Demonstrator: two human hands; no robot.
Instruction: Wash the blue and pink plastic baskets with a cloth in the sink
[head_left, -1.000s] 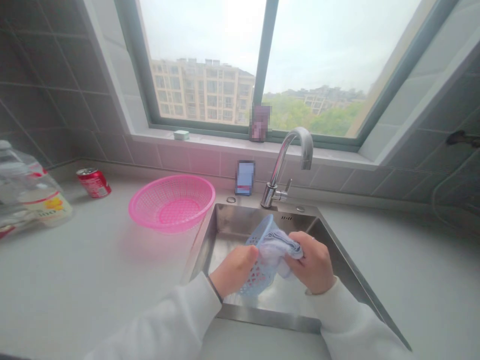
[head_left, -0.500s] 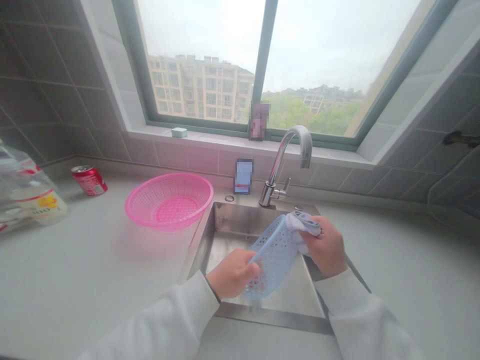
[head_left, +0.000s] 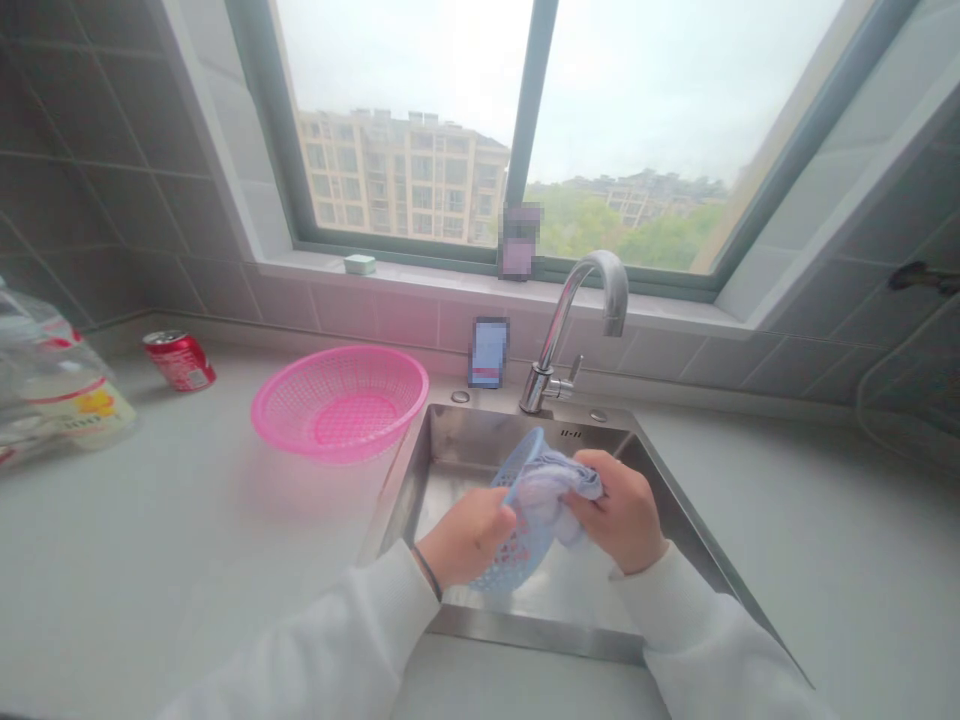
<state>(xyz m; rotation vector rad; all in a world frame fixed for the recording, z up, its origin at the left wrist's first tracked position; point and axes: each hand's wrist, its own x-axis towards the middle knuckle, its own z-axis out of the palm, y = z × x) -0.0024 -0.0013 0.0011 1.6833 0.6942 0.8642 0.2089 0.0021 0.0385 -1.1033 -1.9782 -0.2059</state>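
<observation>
Over the steel sink (head_left: 465,625), my left hand (head_left: 471,535) is closed on the rim of a light blue plastic basket (head_left: 510,572) with a pattern of holes. The basket is tilted up on its side. My right hand (head_left: 624,510) grips a bunched pale cloth (head_left: 551,490), which lies against the basket's right side and covers part of it. Fingers of my left hand are partly hidden behind the basket's wall.
A pink basket (head_left: 337,405) stands on the counter left of the sink. Behind the sink rises a chrome faucet (head_left: 551,340), with a phone (head_left: 488,352) leaning at the wall. A red can (head_left: 180,360) and a clear plastic bottle (head_left: 67,390) are farther left.
My right hand and the cloth have moved left and slightly down across the basket. The basket has turned a little and its visible top edge has shifted left; my left hand keeps its hold.
</observation>
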